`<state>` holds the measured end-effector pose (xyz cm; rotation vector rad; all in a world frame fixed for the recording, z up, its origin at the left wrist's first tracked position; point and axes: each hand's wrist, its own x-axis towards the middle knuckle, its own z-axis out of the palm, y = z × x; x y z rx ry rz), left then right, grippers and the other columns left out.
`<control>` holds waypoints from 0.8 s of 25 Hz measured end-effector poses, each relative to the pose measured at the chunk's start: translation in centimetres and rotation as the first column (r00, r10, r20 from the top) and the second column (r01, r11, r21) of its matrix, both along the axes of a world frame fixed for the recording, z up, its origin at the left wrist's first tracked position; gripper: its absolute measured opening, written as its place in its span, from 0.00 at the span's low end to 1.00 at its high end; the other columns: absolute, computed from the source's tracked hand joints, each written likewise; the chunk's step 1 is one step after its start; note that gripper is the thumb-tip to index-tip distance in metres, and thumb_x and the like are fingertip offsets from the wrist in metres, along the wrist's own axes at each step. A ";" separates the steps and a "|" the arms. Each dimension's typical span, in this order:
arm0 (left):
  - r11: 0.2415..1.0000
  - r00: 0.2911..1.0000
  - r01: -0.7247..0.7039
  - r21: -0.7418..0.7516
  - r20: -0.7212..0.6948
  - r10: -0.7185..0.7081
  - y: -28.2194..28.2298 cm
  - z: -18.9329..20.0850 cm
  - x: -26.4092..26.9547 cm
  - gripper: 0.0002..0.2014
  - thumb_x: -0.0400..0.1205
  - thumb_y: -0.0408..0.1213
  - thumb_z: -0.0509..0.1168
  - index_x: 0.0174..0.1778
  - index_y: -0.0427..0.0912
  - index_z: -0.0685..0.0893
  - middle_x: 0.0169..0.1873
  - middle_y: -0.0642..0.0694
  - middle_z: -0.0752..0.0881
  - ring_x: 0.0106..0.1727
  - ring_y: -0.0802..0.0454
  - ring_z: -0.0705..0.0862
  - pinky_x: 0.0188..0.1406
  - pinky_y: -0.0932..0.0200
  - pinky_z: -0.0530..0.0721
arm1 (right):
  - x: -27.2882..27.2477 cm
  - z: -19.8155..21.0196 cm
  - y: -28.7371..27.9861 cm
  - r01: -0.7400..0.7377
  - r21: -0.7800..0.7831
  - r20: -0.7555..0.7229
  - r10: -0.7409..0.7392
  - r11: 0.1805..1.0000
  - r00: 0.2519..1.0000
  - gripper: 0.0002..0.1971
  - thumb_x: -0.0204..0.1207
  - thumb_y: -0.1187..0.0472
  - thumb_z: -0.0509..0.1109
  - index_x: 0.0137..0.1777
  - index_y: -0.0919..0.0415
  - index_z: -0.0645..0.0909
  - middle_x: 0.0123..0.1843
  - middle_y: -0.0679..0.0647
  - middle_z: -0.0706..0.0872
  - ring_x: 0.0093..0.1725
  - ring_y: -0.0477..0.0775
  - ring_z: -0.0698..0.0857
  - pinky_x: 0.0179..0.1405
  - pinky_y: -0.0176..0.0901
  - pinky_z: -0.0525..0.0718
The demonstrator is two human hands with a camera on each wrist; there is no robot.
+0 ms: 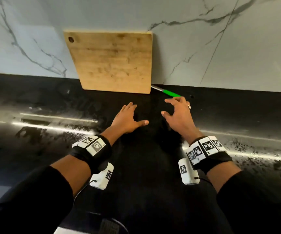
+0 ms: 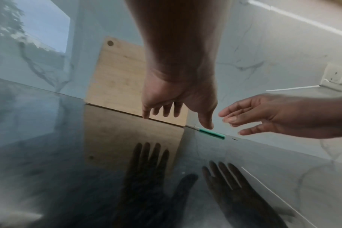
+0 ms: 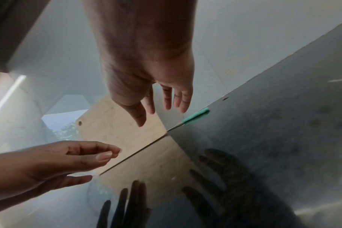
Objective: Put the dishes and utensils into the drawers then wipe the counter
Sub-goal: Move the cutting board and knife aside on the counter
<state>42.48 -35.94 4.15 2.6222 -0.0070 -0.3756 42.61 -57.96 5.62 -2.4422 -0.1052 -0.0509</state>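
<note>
Two empty hands, left hand [image 1: 128, 118], right hand [image 1: 178, 114], counter [image 1: 52, 149]

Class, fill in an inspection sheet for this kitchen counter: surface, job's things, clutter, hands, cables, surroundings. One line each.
Surface: glossy black counter, reflecting both hands.
Job's things: wooden board standing against the wall; green-handled utensil lying at the wall foot, its metal end running behind the board.
Clutter: nothing seen.
Hands: left hand open above the counter; right hand open, fingers spread, near the utensil, holding nothing.
Cables: thin black leads from the wrist cameras.
Surroundings: marble-look wall; wall socket.
</note>
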 end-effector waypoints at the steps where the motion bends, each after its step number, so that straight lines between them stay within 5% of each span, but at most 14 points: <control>1: 0.999 0.999 -0.006 -0.035 0.046 0.008 1.1 0.0 -1.1 0.48 0.72 0.64 0.71 0.84 0.46 0.61 0.85 0.45 0.58 0.85 0.45 0.55 0.82 0.41 0.61 | -0.7 0.0 1.0 -0.029 0.014 -0.011 0.029 0.999 1.000 0.23 0.75 0.55 0.76 0.70 0.51 0.80 0.69 0.53 0.74 0.69 0.54 0.72 0.64 0.36 0.66; 7: 0.953 0.947 -0.272 -0.133 0.137 0.290 14.3 0.7 -8.5 0.33 0.76 0.52 0.74 0.76 0.47 0.74 0.85 0.47 0.59 0.86 0.43 0.53 0.83 0.42 0.60 | -4.5 1.1 11.1 -0.265 0.159 -0.005 0.269 0.951 0.963 0.08 0.75 0.52 0.75 0.51 0.52 0.88 0.47 0.46 0.88 0.48 0.43 0.85 0.51 0.41 0.85; 11: 0.940 0.915 -0.310 -0.142 0.222 0.336 25.4 2.2 -14.4 0.24 0.77 0.47 0.75 0.70 0.50 0.81 0.82 0.46 0.65 0.84 0.45 0.60 0.82 0.46 0.61 | -7.0 2.8 21.5 -0.403 0.173 0.045 0.402 0.899 0.915 0.13 0.78 0.45 0.71 0.41 0.52 0.89 0.37 0.45 0.87 0.38 0.41 0.85 0.40 0.43 0.84; 17: 0.866 0.848 -0.472 -0.162 0.184 0.497 46.1 4.7 -24.8 0.12 0.78 0.46 0.73 0.57 0.52 0.90 0.68 0.49 0.84 0.65 0.52 0.84 0.68 0.59 0.77 | -11.8 4.3 44.0 -0.530 0.183 0.105 0.519 0.828 0.848 0.09 0.75 0.51 0.75 0.38 0.55 0.90 0.37 0.47 0.89 0.38 0.45 0.86 0.45 0.47 0.85; 20: 0.831 0.810 -0.539 -0.136 0.186 0.556 54.9 5.3 -28.1 0.08 0.78 0.50 0.72 0.51 0.56 0.90 0.53 0.52 0.90 0.53 0.54 0.88 0.59 0.53 0.85 | -14.0 3.7 54.3 -0.578 0.101 0.081 0.572 0.810 0.816 0.06 0.73 0.53 0.76 0.40 0.55 0.89 0.41 0.50 0.90 0.42 0.48 0.85 0.48 0.44 0.84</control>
